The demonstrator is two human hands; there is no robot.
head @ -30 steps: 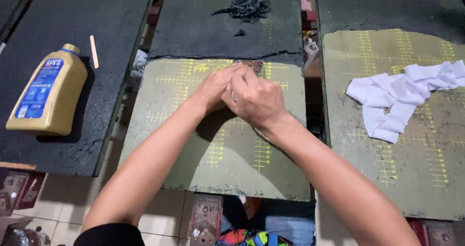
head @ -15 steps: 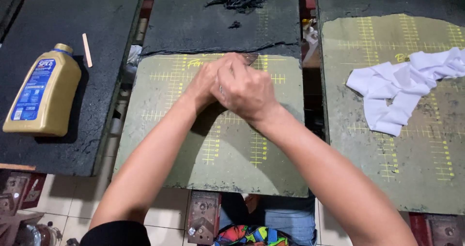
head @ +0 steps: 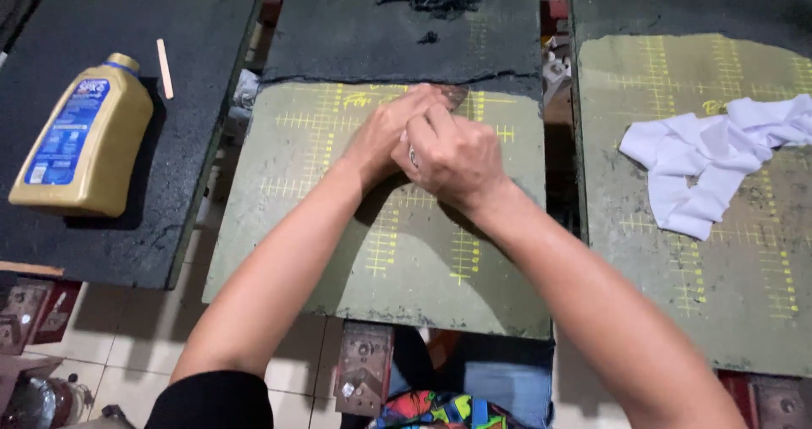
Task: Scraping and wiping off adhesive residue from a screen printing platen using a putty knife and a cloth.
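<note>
Both hands, the left hand (head: 385, 137) and right hand (head: 452, 154), are pressed together on a brownish scraper (head: 452, 98) whose edge just shows past the fingers, bearing down on the middle green gridded board (head: 381, 251), probably to put weight behind the blade. Most of the tool is hidden under the hands, so its handle is unclear. A yellow bottle (head: 80, 146) lies on the dark tabletop (head: 76, 23) left; a white cloth (head: 710, 154) sits crumpled right
</note>
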